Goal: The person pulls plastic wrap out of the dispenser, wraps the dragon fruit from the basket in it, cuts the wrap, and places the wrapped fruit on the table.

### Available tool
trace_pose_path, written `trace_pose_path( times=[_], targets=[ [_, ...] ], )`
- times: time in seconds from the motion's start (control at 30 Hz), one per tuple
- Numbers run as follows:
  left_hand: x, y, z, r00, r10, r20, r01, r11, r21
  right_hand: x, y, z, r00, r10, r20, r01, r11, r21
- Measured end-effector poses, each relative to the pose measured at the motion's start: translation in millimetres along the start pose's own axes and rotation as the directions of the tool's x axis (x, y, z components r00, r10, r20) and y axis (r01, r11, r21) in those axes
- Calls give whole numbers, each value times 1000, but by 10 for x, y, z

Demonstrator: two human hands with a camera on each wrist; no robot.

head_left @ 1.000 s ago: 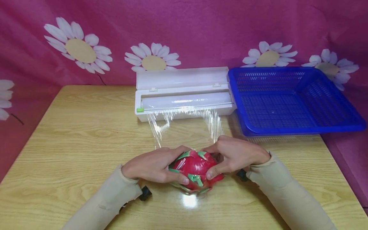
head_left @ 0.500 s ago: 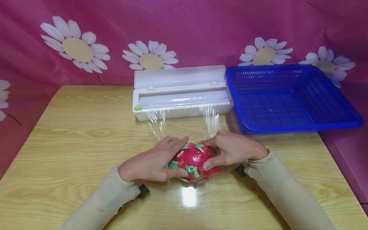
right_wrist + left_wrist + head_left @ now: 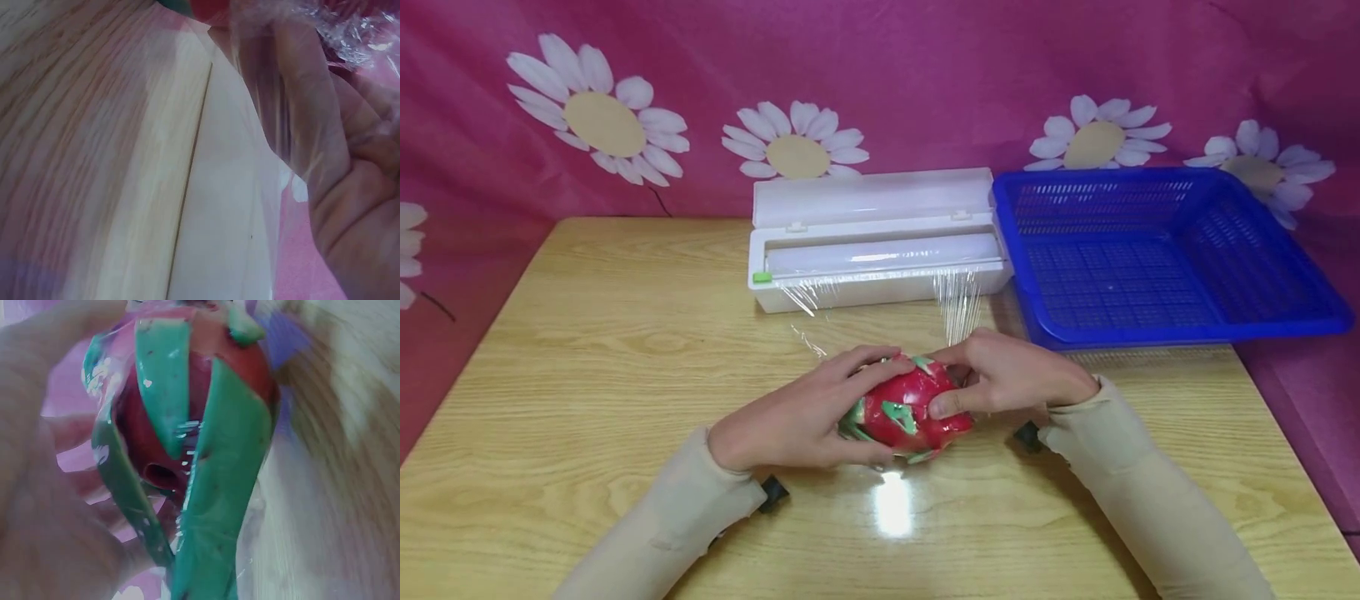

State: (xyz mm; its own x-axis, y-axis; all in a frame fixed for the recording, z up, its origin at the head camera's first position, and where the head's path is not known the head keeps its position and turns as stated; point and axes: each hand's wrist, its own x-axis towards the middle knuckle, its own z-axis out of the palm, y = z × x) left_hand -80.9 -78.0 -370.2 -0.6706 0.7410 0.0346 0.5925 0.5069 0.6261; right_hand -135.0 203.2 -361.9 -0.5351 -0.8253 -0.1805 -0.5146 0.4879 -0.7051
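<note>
1. Red and green, the glossy dragon fruit [image 3: 904,421] is held between both hands, near the middle of the table's front part; whether the tabletop is touched by it cannot be told.
2. Its left end is gripped by the left hand [image 3: 805,412], with the fingers laid over the top and far side and the thumb placed along the near side.
3. Its right end is pinched by the right hand [image 3: 1011,379], the thumb being pressed on the near face and the fingers bent behind.
4. Clear cling film [image 3: 958,308] is wrapped over the fruit and, in the right wrist view, drawn across the right fingers.
5. From there the film is stretched back, in shiny creases, to a white dispenser box [image 3: 842,293], in which a film roll [image 3: 887,252] is seated; its lid [image 3: 872,198] is raised, and a green slider [image 3: 762,277] is set at the left front corner.
6. Just right of the box, a blue basket [image 3: 1150,337] is placed.
7. The wooden table [image 3: 625,375] is backed by a pink cloth [image 3: 925,67] printed with white daisies.
</note>
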Motion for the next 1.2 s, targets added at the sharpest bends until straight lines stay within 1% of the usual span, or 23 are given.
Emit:
trace_pose_path(
  times=[0.1,0.2,0.33,0.57,0.73,0.9,0.97,1.03,1.1,1.2],
  targets=[
    [21,-6,24,1000,2,2,-2,1000,24,17,40,1,1000,30,1,-30,998,46],
    [39,-16,56,1000,-3,-2,3,997,72,33,68,-2,997,72,-4,-71,994,81],
    [62,-26,97,1000,1,-28,3,991,134,49,81,-7,995,101,-16,-99,991,85],
    [84,-32,118,998,11,-64,2,980,197,64,100,-21,995,83,-46,-80,995,51],
    [90,-36,116,997,9,-71,7,976,220,68,105,-24,996,59,-66,-59,998,3],
    [90,-31,114,998,11,-66,6,968,252,75,67,-19,994,42,-100,-49,996,-71],
    [91,-33,109,998,7,-62,9,966,260,77,60,-13,992,55,-118,-65,995,-81],
    [96,-34,104,998,9,-61,8,963,268,76,63,-5,987,84,-140,-94,994,-64],
    [98,-33,100,998,9,-63,9,961,275,75,64,5,979,116,-167,-124,992,-37],
    [102,-36,95,998,2,-63,15,960,278,71,54,15,965,143,-219,-153,988,-30]
  ],
)
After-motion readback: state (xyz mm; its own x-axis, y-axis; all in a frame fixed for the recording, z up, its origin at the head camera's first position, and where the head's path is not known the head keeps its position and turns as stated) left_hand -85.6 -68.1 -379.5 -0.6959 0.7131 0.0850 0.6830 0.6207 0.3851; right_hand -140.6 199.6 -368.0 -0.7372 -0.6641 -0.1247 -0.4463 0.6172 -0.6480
